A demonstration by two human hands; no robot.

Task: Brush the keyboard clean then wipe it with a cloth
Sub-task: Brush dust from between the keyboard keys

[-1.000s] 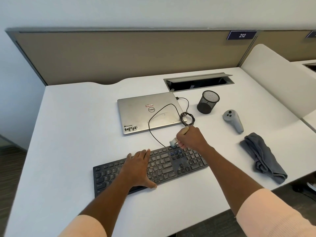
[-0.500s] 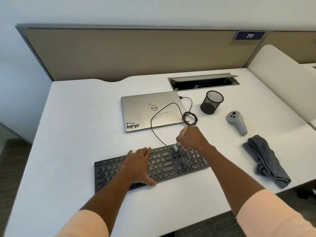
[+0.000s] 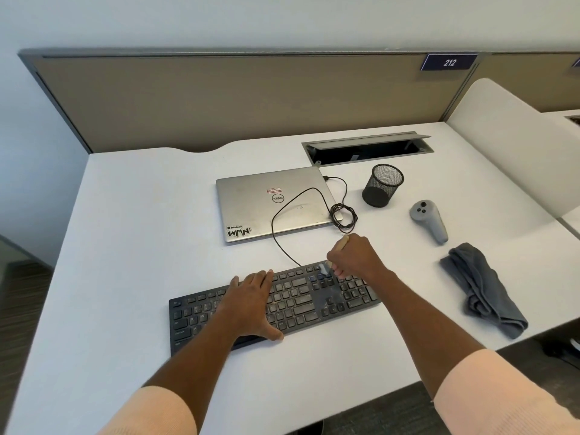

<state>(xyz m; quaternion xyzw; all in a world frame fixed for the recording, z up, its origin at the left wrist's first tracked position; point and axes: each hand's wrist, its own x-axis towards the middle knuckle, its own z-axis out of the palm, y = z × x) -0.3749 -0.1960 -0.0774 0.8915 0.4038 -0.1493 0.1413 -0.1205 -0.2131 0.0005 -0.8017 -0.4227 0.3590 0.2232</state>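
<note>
White desk [image 3: 141, 246] with keyboard [image 3: 301, 304] near front edge, left hand [image 3: 251, 304] pressing flat on keys, fingers straight, right hand [image 3: 354, 255] curled tight round brush [image 3: 324, 269] on upper keys, cloth [image 3: 480, 287] lying to right.

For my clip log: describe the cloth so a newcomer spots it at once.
On the white desk, look right of the black keyboard, toward the near right edge. The cloth lies crumpled there, nearer than the grey controller; it alone is soft, dark grey and folded.
</note>
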